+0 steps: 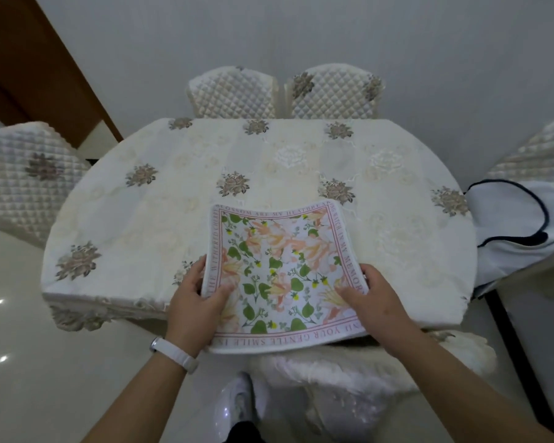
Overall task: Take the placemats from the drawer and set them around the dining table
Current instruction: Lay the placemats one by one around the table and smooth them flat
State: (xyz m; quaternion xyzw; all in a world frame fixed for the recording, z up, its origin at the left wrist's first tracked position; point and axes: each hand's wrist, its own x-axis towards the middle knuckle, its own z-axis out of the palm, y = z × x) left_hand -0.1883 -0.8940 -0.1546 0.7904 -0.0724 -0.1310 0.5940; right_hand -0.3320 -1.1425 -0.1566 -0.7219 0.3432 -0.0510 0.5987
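Observation:
A square floral placemat [282, 270], white with orange flowers, green leaves and a pink lettered border, sits at the near edge of the dining table [179, 199], overhanging it toward me. It looks thick, possibly a stack, with its far edge curling up. My left hand [199, 298] grips its left edge, thumb on top. My right hand [371, 298] holds its right edge, fingers spread on the print. The table wears a cream embroidered cloth with brown flower patches.
Quilted chairs stand around the table: two at the far side [237, 94] [333, 91], one left [20, 174], one right [538, 155]. A white bag with dark trim [518, 225] lies at the right edge. A fluffy-covered chair [349, 378] is right below me.

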